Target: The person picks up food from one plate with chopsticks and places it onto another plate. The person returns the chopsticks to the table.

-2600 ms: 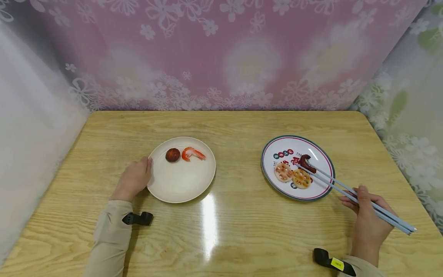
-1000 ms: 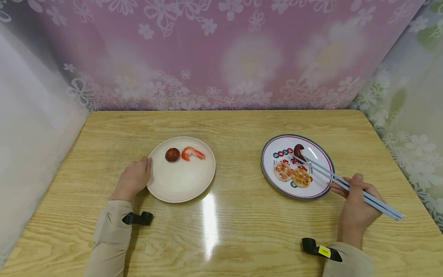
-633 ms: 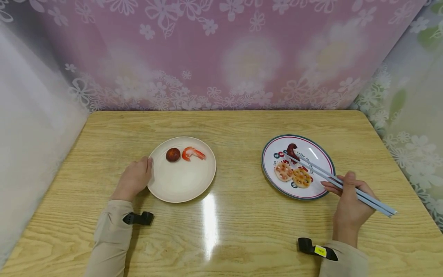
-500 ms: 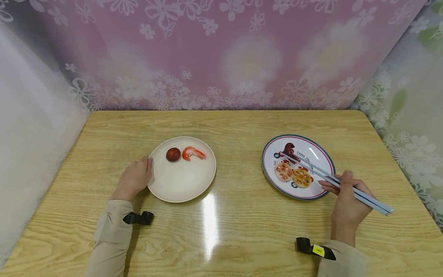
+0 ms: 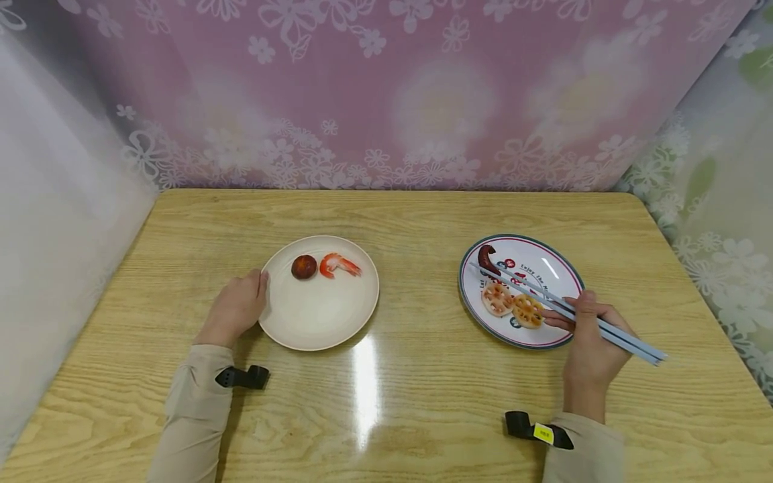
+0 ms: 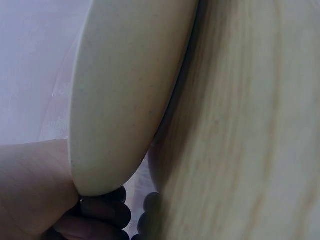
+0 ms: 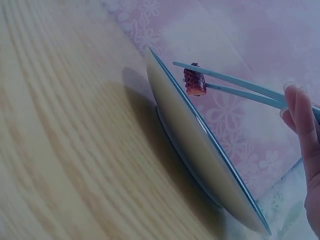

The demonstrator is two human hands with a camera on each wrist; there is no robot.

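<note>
My left hand [image 5: 235,305] grips the left rim of a cream plate [image 5: 314,329], thumb at the edge and fingers below it in the left wrist view. On that plate lie a round brown mushroom cap [image 5: 304,267] and an orange shrimp [image 5: 339,265]. My right hand [image 5: 594,352] holds a pair of light blue-grey chopsticks [image 5: 628,342]. Between their tips is a dark red-brown curved piece of food [image 5: 488,259] with a ridged side, raised above the patterned plate [image 7: 200,135] in the right wrist view. Two lotus root slices [image 5: 497,299] lie on the patterned plate.
Both plates stand apart on a wooden table [image 5: 417,282]. A pink flowered curtain [image 5: 386,100] hangs behind its far edge, with pale flowered cloth [image 5: 718,255] at the right. Each wrist carries a black camera mount [image 5: 241,377].
My right hand has moved left, carrying the chopsticks and the dark curved piece from the middle of the patterned plate toward its left rim. The left hand and cream plate have stayed in place.
</note>
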